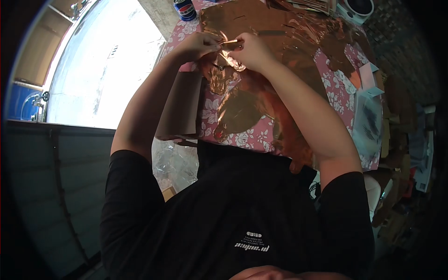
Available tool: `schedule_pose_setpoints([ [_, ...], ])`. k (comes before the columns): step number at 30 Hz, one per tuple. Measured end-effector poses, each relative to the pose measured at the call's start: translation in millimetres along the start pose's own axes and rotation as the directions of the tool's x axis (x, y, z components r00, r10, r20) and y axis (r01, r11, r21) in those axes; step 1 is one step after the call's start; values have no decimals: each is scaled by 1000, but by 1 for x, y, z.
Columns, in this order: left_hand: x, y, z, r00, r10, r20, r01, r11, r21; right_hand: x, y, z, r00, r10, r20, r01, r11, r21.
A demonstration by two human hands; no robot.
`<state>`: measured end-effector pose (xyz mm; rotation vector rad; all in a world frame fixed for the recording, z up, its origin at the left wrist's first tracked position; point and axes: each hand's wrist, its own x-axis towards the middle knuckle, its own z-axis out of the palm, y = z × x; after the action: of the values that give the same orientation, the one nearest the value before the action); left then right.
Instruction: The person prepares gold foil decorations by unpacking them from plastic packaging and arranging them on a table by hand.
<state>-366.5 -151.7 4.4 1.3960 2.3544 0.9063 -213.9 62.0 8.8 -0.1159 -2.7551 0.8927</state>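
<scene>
Both hands meet over the table near its far side. My left hand [204,45] is closed in a pinch on one end of a narrow strip of copper-coloured foil [229,43]. The strip's other end is pinched by my right hand [253,51], fingers curled toward the left. Below the fingers, shiny crumpled foil [233,61] catches the light. More wrinkled copper foil [217,81] lies just under my left hand. Nearer my body, a flat cut piece of copper foil [240,112] rests on the pink floral tablecloth [247,140].
A large copper sheet [242,18] covers the table's far part, with crumpled scraps [317,32] to the right. A blue soda can [185,9] stands far left. A brown board [180,105] lies at the left edge. A roll of tape [359,7] and a clear plastic pack [367,123] are right.
</scene>
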Motion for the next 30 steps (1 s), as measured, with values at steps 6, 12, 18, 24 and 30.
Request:
schedule_pose_setpoints([
  [6, -8, 13, -7, 967, -248, 56, 254, 928, -273, 22, -5, 10, 898, 436, 66, -369, 660, 655],
  [12, -35, 30, -21, 894, 442, -65, -405, 864, 300, 30, 16, -2, 847, 326, 420, -522, 359, 774],
  [18, -23, 17, -6, 964, 61, -257, -19, 986, 164, 18, 1, -2, 891, 421, 171, -312, 295, 903],
  [24, -19, 10, -13, 922, -318, -219, 288, 944, -160, -2, 1, 7, 829, -158, -537, 204, 979, 26],
  [30, -15, 2, -15, 948, -283, -145, 278, 959, -57, -3, -10, 3, 922, -228, -314, 239, 971, -2],
])
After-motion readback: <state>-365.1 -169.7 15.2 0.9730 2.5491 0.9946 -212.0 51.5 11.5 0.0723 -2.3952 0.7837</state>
